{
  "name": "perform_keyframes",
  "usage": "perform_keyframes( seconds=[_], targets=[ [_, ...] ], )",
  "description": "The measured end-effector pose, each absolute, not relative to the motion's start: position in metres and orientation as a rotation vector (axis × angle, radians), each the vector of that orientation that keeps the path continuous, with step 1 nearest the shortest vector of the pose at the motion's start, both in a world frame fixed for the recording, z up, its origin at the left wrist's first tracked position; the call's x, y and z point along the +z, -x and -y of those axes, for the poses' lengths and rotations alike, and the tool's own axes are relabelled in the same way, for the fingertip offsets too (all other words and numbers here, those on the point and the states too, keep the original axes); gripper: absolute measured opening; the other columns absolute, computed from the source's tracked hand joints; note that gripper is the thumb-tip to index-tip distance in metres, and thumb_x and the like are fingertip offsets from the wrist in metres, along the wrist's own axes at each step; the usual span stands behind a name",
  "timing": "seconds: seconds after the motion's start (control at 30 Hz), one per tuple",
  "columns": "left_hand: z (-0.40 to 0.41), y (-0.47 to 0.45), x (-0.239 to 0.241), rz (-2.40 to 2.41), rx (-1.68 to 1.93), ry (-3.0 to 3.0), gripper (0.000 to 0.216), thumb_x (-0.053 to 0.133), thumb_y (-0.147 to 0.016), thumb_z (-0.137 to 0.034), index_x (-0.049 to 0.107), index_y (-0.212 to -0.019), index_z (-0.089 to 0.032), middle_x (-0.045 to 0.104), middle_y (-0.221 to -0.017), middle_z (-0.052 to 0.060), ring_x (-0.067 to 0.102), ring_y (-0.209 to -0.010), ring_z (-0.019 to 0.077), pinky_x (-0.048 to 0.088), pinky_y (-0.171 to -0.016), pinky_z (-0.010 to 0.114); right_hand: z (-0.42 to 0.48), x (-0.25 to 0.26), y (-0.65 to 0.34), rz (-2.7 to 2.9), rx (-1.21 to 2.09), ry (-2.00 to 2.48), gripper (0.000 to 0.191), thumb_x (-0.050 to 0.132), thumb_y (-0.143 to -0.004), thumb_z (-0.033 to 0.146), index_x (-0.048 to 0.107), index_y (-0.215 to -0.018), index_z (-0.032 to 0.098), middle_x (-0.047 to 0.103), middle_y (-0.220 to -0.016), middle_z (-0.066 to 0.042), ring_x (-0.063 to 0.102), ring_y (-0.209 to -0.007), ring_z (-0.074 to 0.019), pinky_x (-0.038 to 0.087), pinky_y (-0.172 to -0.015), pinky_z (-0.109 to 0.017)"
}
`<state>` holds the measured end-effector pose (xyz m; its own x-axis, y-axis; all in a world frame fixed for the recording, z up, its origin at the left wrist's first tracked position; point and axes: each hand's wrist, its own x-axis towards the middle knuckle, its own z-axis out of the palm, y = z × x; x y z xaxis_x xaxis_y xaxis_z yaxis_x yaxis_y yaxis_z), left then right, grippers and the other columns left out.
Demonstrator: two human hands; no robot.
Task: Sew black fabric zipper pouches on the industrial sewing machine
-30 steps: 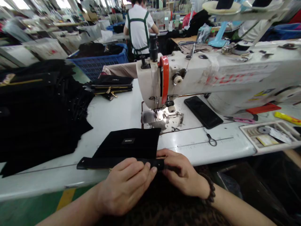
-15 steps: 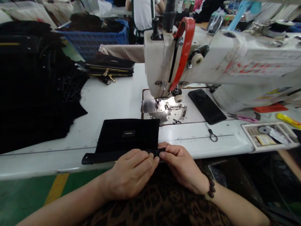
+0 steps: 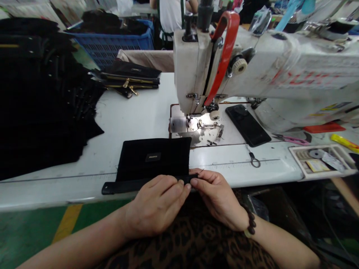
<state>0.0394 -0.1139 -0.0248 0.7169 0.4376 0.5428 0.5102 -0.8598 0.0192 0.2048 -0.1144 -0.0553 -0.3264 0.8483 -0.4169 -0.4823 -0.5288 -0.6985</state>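
Note:
A black fabric panel (image 3: 157,157) with a small label lies at the near edge of the white table (image 3: 134,116). Along its near side runs a black zipper strip (image 3: 120,185). My left hand (image 3: 157,205) is closed over the strip's right part, fingers curled on it. My right hand (image 3: 217,196) pinches the strip's right end, fingertip to fingertip with the left. The sewing machine (image 3: 252,71) stands just behind the panel, its needle plate (image 3: 193,129) lit.
A heap of black fabric (image 3: 42,97) fills the table's left. Finished black pieces with gold zippers (image 3: 129,78) lie behind, before a blue crate (image 3: 112,45). A phone (image 3: 248,125), thread snips (image 3: 254,158), pink scissors (image 3: 291,139) and a parts tray (image 3: 322,160) sit right. Another person works at the back.
The view has dropped and moved closer to the machine. Both hands stay on the zipper strip's right end, shifted slightly up against the panel's edge.

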Motion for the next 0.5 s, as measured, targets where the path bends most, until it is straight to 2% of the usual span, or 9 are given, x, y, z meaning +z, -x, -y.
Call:
perform_keyframes(
  seconds=[0.3,0.5],
  targets=[
    [0.105,-0.044,-0.026,0.728,-0.808,2.812,0.018,0.042,-0.086,-0.007,0.058,-0.093,-0.003,0.065,-0.080,0.009,0.055,-0.067,0.0190,0.048,-0.055,0.032,0.105,-0.052,-0.212,0.718,1.863,1.058,0.013,0.070,-0.064,0.023,0.063,-0.073,0.017,0.059,-0.064,0.003,0.051,-0.058,-0.0076,0.041,-0.060,-0.021],
    [0.091,-0.057,-0.024,0.656,-0.853,2.805,0.022,0.037,-0.087,-0.006,0.059,-0.086,-0.004,0.064,-0.070,0.008,0.055,-0.065,0.0180,0.046,-0.053,0.030,0.087,-0.051,-0.225,0.937,1.639,1.187,0.018,0.069,-0.063,0.023,0.055,-0.073,0.017,0.052,-0.060,0.006,0.043,-0.054,-0.0061,0.034,-0.051,-0.018]
  ],
)
